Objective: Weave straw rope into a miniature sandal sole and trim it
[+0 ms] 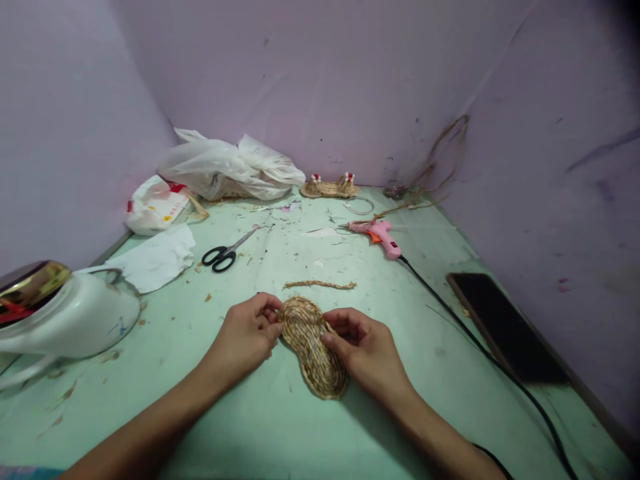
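Observation:
A woven straw sole (pixel 315 347), shaped like a small slipper base, is held just above the front middle of the green table. My left hand (pixel 254 328) pinches its upper left edge between thumb and fingers. On the opposite side, my right hand (pixel 363 343) grips the right edge, with the thumb on the top face and the fingers curled beside it. A short twisted straw cord (pixel 320 285) lies on the table just beyond the sole, touched by neither hand.
Black-handled scissors (pixel 227 253) lie left of centre. A pink glue gun (pixel 377 235) trails a black cable rightward, near a dark phone (pixel 505 327). A white pot (pixel 95 317) stands left. At the back are a plastic bag (pixel 230 167) and a beaded straw piece (pixel 327 190).

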`<state>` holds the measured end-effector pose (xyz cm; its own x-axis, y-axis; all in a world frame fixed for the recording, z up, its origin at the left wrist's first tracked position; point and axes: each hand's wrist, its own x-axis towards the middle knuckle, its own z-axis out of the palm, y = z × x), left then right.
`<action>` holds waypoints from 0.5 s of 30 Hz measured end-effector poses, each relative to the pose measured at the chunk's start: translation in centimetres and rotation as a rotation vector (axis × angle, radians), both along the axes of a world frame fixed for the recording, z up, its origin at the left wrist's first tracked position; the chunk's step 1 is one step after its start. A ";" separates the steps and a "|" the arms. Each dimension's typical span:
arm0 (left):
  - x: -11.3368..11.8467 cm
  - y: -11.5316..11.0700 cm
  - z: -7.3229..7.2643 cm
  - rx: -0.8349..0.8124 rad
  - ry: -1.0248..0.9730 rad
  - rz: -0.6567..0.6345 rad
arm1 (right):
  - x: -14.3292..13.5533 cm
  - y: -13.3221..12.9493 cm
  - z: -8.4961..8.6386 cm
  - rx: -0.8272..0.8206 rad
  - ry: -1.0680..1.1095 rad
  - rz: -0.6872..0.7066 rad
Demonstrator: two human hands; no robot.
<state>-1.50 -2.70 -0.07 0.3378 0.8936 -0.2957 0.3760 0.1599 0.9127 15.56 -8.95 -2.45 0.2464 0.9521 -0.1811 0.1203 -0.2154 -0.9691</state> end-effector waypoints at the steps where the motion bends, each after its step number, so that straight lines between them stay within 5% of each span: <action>1: 0.1 0.0 0.0 -0.015 -0.042 0.013 | 0.1 0.1 0.0 0.002 0.033 -0.023; 6: 0.5 0.0 -0.5 0.039 -0.054 0.033 | 0.4 0.6 -0.3 0.034 0.019 -0.039; 15: 0.4 0.2 -0.9 0.285 0.118 -0.104 | 1.2 0.2 -0.3 0.004 -0.352 -0.046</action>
